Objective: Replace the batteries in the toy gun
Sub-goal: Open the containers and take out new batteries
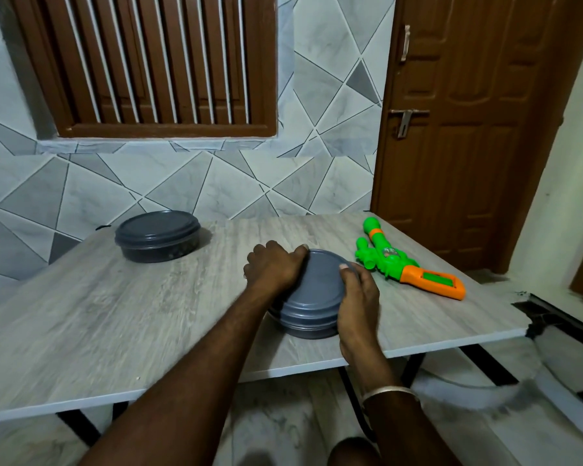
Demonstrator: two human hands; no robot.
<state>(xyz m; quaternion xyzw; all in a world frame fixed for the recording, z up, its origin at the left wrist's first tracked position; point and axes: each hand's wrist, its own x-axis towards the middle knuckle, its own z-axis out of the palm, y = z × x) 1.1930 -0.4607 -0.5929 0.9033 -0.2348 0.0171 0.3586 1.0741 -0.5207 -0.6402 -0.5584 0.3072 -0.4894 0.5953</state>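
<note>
Green and orange plastic: the toy gun (404, 260) lies flat on the right of the surface (115, 314), towards the far corner, near the right hand but untouched. Just left of it stands a grey lidded container (312, 290), close to the near edge. Both hands are clamped on it. The left hand (273, 267) curls over the far-left rim of the lid, and the right hand (357, 297) grips the right side, thumb on top.

Judged step: removing the lid, presumably to reach batteries; the contents are not visible.

Recommended: one hand pins the base while the other peels the rim up evenly, with no jerk towards the edge.

A second, darker lidded container (157, 235) stands well apart, far left.
</note>
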